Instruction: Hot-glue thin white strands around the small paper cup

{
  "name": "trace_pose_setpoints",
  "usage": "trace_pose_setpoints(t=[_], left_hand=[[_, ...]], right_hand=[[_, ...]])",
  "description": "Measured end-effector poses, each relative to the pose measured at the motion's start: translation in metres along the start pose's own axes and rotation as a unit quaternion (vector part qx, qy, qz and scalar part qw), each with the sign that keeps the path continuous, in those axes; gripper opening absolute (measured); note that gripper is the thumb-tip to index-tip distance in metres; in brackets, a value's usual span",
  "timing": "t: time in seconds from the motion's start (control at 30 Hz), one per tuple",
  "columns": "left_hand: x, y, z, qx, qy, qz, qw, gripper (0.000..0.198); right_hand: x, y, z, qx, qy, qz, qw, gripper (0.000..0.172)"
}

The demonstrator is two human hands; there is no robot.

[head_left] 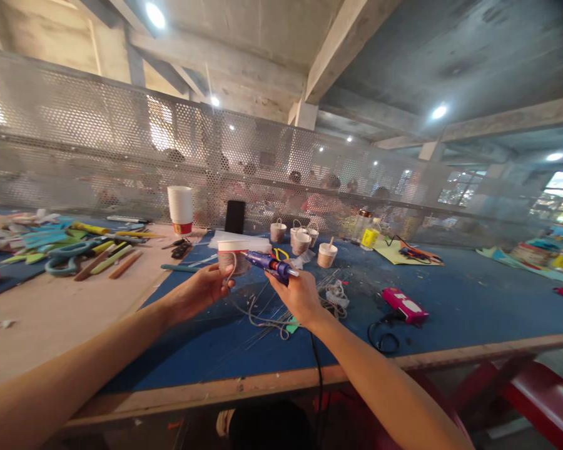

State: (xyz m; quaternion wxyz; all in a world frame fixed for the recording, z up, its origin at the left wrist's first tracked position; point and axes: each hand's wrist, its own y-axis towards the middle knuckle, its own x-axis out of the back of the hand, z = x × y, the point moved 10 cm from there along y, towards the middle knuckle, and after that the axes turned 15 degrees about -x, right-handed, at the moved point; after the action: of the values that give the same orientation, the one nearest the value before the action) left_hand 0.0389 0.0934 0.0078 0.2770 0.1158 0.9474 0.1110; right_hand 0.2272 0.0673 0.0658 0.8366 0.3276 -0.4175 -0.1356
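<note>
In my left hand [207, 289] is a paper cup [233, 255], partly wrapped with grey cord, its white and red rim showing at the top. A loose length of grey cord [263, 322] trails from the cup onto the blue table mat. My right hand [298, 294] grips a purple hot glue gun [271, 264], whose nozzle points left at the cup's side, close to the cord. Whether the nozzle touches the cup I cannot tell. Behind my hands stand several cord-wrapped cups [301, 241] and another small cup [327, 255] with a stick in it.
A stack of paper cups [180, 209] and a dark phone [235, 216] stand near the perforated metal screen [263, 156]. Scissors [70, 256] and several tools lie left. A pink box [405, 306], a yellow-labelled bottle [370, 236] and yellow paper [406, 251] are at right.
</note>
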Motion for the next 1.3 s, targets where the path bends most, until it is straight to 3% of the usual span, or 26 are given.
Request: trace_pose_setpoints(t=[0.2,0.33,0.4,0.5,0.6,0.67,0.8,0.9,1.0,1.13,1.2,1.3], left_hand=[[-0.003,-0.001,-0.001,0.001,-0.012,-0.005,1.0,0.013],[-0.001,-0.002,-0.002,0.002,-0.007,-0.023,1.0,0.012],[-0.002,-0.003,-0.003,0.002,-0.007,-0.027,1.0,0.009],[-0.006,-0.004,-0.005,0.004,-0.002,-0.024,1.0,0.009],[-0.006,-0.005,-0.006,0.007,0.007,-0.023,1.0,0.014],[-0.001,-0.004,-0.005,0.008,0.01,-0.033,0.999,0.013],[0.006,0.001,-0.001,0.003,0.005,-0.031,0.999,0.01],[0.007,0.003,0.0,0.0,0.008,-0.031,0.999,0.009],[0.005,0.002,-0.001,-0.003,0.012,-0.028,1.0,0.011],[0.001,0.0,-0.001,-0.002,0.02,-0.011,1.0,0.017],[0.002,0.0,0.0,-0.002,0.024,-0.007,1.0,0.022],[0.004,0.001,0.001,-0.005,0.031,-0.001,1.0,0.022]], right_hand=[[0.0,0.003,0.0,-0.022,0.026,0.021,0.999,0.032],[-0.004,0.006,-0.007,-0.078,0.141,0.075,0.984,0.031],[-0.014,0.007,-0.011,-0.124,0.243,0.142,0.952,0.033],[-0.026,0.008,-0.016,-0.193,0.409,0.215,0.866,0.03],[-0.035,0.011,-0.025,-0.254,0.515,0.234,0.785,0.031],[-0.041,0.013,-0.036,-0.288,0.53,0.231,0.763,0.033],[-0.052,0.012,-0.07,-0.354,0.475,0.201,0.78,0.04],[-0.061,0.009,-0.087,-0.376,0.437,0.212,0.789,0.039],[-0.06,0.012,-0.095,-0.352,0.354,0.217,0.839,0.035],[-0.052,0.016,-0.1,-0.307,0.124,0.21,0.92,0.041],[-0.048,0.018,-0.096,-0.264,0.018,0.195,0.944,0.049],[-0.043,0.017,-0.091,-0.219,-0.085,0.163,0.958,0.052]])
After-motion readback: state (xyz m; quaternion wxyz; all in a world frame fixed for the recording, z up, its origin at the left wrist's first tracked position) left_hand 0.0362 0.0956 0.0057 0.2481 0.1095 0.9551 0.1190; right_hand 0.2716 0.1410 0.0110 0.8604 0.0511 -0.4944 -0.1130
